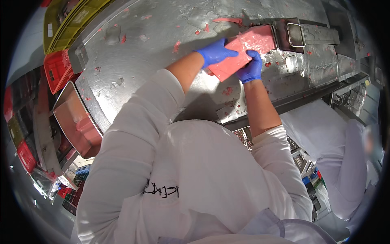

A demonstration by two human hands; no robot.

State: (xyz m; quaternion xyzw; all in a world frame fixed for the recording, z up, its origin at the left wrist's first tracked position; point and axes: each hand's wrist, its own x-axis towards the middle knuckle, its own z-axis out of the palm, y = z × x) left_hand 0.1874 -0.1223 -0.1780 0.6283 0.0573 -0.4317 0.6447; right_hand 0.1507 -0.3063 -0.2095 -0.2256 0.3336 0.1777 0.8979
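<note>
A long, shiny pink block (260, 37), apparently of raw meat, lies across the far middle of the metal table, angled toward me at its left end. My left hand (216, 53), in a blue glove, grips the near left part, thumb along the top. My right hand (251, 68), also blue-gloved, closes on the block's near side with its thumb on top. Both hands' fingers beneath the block are partly hidden. The block's far right end meets a dark metal box (280, 36) with a rectangular metal loop (295, 35) on it.
Pink scraps (177, 46) litter the metal table (150, 44). At left stand a yellow crate (67, 34), a red crate (58, 71) and a metal-rimmed bin (79, 134) holding pink blocks. A metal bar (321, 34) extends right. Another person's white sleeve (341, 162) is close on my right.
</note>
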